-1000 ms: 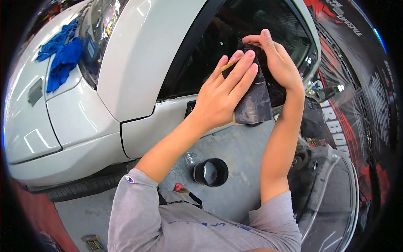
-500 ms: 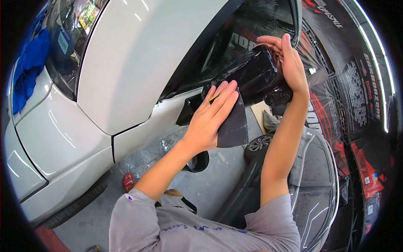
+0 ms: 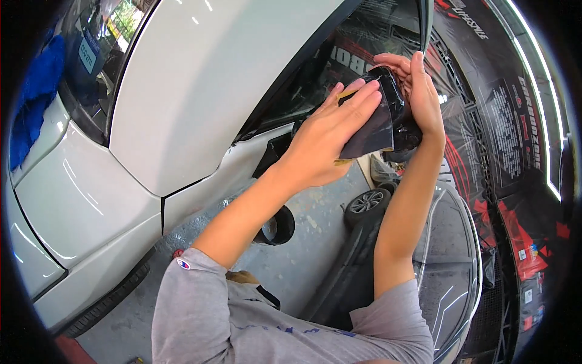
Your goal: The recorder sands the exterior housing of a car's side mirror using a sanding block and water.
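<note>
A wet, glossy black side mirror (image 3: 407, 136) stands out from the white car beside its window. My left hand (image 3: 324, 139) lies on the mirror housing, its fingers extended over a dark sheet of sandpaper (image 3: 373, 132). The sheet's yellowish edge shows between the fingers, and its free part hangs over the housing. At the mirror's outer end my right hand (image 3: 426, 103) is cupped against the housing, thumb up and fingers bent round the far side. The fingertips' contact is partly hidden.
White car panels (image 3: 200, 103) fill the left, with a blue cloth (image 3: 39, 91) at the far left. Below my left forearm stands a black bucket (image 3: 290, 225) on the grey floor. A wheel (image 3: 367, 203) and a dark car (image 3: 451, 267) are at right, before a printed curtain (image 3: 509, 121).
My left hand has slid up and right along the mirror with the sandpaper, toward my right hand. My right hand stays at the mirror's outer end. The view has shifted slightly.
</note>
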Demonstrator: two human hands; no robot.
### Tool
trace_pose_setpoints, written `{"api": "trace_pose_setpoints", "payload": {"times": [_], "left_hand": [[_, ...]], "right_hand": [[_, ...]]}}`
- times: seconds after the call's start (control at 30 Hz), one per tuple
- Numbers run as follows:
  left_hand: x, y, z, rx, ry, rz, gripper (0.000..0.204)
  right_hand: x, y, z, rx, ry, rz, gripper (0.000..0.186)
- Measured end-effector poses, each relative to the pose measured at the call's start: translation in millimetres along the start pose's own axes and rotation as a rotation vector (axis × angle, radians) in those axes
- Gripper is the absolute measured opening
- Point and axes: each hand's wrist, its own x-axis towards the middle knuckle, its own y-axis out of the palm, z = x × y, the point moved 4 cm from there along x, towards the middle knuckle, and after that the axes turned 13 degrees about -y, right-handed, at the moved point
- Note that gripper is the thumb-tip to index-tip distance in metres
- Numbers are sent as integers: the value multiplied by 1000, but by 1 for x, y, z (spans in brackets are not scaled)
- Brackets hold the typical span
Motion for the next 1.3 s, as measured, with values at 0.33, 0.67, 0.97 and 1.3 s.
{"api": "trace_pose_setpoints", "payload": {"times": [0.33,0.67,0.97,1.3], "left_hand": [[-1,3,12,-15,-60,45,70],[-6,-1,23,-76,-153,40,59],[3,-3,25,-158,-191,38,48],[-7,-5,29,-195,-217,51,44]], "right_hand": [[-1,-2,-1,65,20,7,74],[-2,-1,-2,73,50,17,76],[-3,0,1,44,26,11,76],[-2,-3,-6,92,29,58,75]]}}
